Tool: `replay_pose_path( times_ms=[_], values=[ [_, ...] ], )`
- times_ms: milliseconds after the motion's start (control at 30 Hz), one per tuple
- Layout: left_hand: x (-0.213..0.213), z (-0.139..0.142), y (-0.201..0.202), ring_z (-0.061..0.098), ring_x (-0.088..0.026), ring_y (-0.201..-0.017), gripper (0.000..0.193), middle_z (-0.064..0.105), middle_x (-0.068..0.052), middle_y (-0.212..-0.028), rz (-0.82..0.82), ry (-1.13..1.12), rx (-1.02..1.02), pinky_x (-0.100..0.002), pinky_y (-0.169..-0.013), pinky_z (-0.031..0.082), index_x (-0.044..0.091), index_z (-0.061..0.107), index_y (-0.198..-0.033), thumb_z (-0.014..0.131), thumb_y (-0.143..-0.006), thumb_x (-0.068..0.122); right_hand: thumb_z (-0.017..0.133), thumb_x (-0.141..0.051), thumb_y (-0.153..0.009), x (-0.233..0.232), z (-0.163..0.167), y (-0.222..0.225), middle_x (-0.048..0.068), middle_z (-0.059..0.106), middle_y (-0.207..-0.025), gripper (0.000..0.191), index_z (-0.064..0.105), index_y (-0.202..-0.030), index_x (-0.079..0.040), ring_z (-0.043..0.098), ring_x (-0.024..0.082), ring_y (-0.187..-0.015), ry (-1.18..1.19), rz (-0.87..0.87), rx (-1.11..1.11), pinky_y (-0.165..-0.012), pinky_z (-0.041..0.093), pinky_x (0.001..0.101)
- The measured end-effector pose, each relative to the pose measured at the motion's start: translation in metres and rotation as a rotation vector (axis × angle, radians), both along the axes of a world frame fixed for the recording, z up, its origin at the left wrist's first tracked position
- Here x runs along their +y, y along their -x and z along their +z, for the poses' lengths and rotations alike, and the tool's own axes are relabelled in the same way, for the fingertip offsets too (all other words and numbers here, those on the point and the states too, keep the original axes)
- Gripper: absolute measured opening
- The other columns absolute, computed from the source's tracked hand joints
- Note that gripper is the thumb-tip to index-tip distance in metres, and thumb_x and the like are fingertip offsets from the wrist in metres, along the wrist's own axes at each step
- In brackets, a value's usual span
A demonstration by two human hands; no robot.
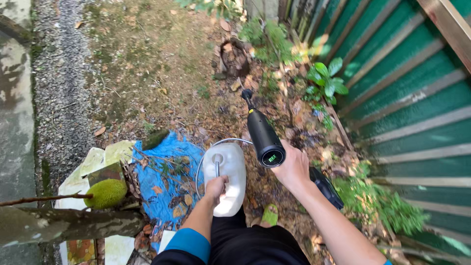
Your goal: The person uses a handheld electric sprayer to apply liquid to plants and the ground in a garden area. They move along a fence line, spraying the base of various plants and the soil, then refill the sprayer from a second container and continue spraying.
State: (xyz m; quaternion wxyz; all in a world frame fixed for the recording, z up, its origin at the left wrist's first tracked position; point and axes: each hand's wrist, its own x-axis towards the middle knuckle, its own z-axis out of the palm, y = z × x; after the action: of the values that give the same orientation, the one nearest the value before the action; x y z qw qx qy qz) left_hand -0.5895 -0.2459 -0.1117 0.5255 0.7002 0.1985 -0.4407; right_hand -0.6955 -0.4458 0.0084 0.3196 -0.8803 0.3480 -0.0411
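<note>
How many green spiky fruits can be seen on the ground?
1: a green spiky fruit lies left of the blue tarp, beside the trunk. Others may be hidden behind it.

We note bright daylight, dappled; glare on leaves by green fence (412,98). Soft shadows on ground. Wide-angle bending at edges; focus sharp overall.

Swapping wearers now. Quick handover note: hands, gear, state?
Left hand: gripping the handle of the white jug, carried at hip level.
Right hand: holding the black sprayer, nozzle aimed ahead at the leafy ground beside the green fence.
A hose loops from jug towards sprayer.
Done: gear in hand. No spray visible, so spraying is still to do.
</note>
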Motion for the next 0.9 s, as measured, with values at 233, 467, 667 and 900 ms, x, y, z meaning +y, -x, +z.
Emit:
replay_pose_path(
  times_ms=[233, 467, 667, 900],
  values=[
    [-0.011, 0.009, -0.093, 0.036, -0.013, -0.043, 0.010, 0.045, 0.000, -0.055, 0.034, 0.043, 0.008, -0.036, -0.042, 0.027, 0.007, 0.059, -0.070, 0.067, -0.075, 0.011, 0.079, -0.029, -0.074, -0.009, 0.011, -0.108, 0.017, 0.074, -0.096, 0.035, 0.067, -0.103, -0.013, 0.069, 0.041, -0.093, 0.063, 0.031, 0.011, -0.080, 0.052, 0.0513],
    [-0.004, 0.001, -0.158, 0.038, -0.015, -0.042, 0.014, 0.044, -0.002, -0.053, 0.073, -0.035, 0.047, -0.036, -0.040, 0.032, 0.005, 0.056, -0.069, 0.067, -0.075, 0.012, 0.076, -0.027, -0.076, -0.013, 0.010, -0.183, 0.018, 0.074, -0.092, 0.033, 0.068, -0.106, -0.015, 0.071, 0.040, -0.092, 0.072, 0.002, 0.098, -0.083, 0.053, 0.0506],
    [0.006, -0.007, -0.198, 0.043, -0.019, -0.042, 0.019, 0.047, -0.006, -0.053, 0.052, -0.085, 0.073, -0.039, -0.039, 0.040, -0.001, 0.059, -0.071, 0.068, -0.078, 0.014, 0.077, -0.028, -0.076, -0.021, 0.004, -0.232, 0.017, 0.074, -0.095, 0.034, 0.068, -0.106, -0.015, 0.070, 0.042, -0.092, 0.089, 0.015, 0.093, -0.083, 0.052, 0.0516],
    [0.002, -0.022, -0.248, 0.042, -0.016, -0.043, 0.013, 0.045, -0.004, -0.057, 0.101, -0.027, 0.133, -0.037, -0.040, 0.037, 0.002, 0.060, -0.077, 0.068, -0.078, 0.013, 0.078, -0.032, -0.079, -0.037, -0.017, -0.297, 0.020, 0.074, -0.093, 0.035, 0.067, -0.108, -0.016, 0.071, 0.041, -0.093, 0.037, -0.006, 0.206, -0.086, 0.053, 0.0509]
  ],
)
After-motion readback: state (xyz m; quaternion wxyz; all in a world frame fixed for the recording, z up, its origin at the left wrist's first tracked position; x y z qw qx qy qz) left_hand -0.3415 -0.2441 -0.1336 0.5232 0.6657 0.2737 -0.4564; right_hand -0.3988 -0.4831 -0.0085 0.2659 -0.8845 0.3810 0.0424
